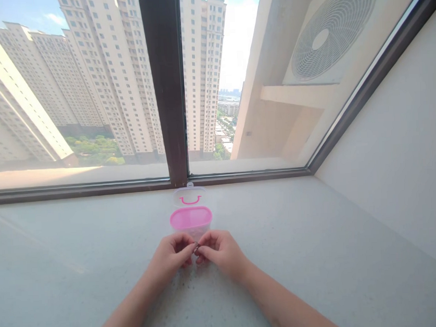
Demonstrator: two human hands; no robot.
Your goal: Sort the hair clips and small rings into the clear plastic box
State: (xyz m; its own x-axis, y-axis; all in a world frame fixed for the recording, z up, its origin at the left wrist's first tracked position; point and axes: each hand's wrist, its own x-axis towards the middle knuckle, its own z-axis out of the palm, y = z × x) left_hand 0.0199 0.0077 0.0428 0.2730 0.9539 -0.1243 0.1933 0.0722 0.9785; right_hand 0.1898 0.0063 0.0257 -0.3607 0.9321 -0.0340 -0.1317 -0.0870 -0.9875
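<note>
1 small object [196, 248] lies between fingertips [189, 250]; left hand [173, 250] and right hand [223, 250] pinch it.

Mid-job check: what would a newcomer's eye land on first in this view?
Probably the pink-topped container on the pale surface, below the dark window post. Just in front of it, the left hand and right hand meet, fingertips at a tiny dark item too small to identify. The big fan unit outside, upper right, stands out too.
</note>
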